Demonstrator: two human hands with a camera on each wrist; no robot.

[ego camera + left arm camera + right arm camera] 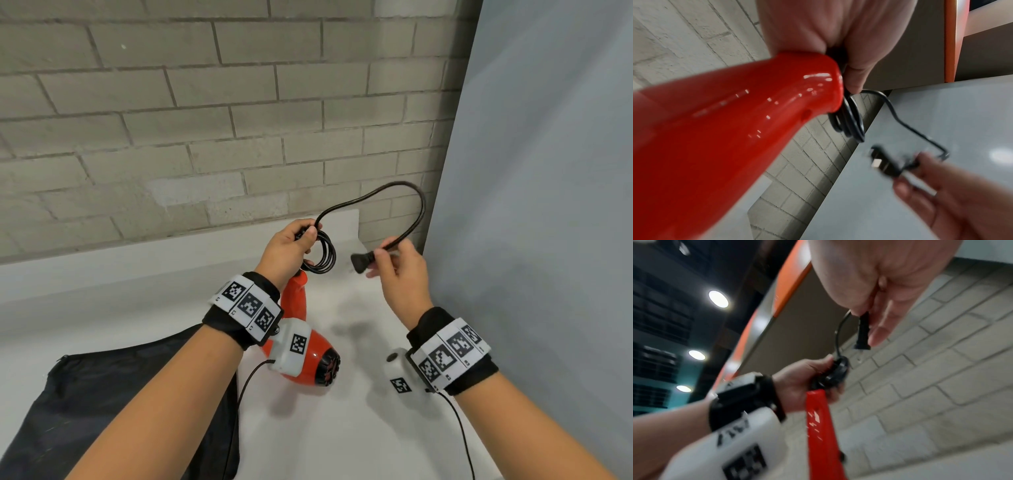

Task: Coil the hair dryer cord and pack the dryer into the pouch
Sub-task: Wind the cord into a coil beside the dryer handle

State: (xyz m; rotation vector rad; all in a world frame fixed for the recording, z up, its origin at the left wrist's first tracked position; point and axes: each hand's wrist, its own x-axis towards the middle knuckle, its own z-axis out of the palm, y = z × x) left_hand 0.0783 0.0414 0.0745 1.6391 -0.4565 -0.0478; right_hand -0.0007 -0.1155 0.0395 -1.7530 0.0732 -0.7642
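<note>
A red hair dryer hangs handle-up below my left hand, its black grille pointing down right. That hand grips several black cord coils at the end of the handle. The free cord arches up and over to my right hand, which pinches it just behind the black plug. In the right wrist view the plug points down from my fingers toward the coils. A black pouch lies flat on the white table, lower left, under my left forearm.
A grey brick wall stands behind the table. A grey panel closes off the right side. Thin black cables trail from the white wrist cameras over the table.
</note>
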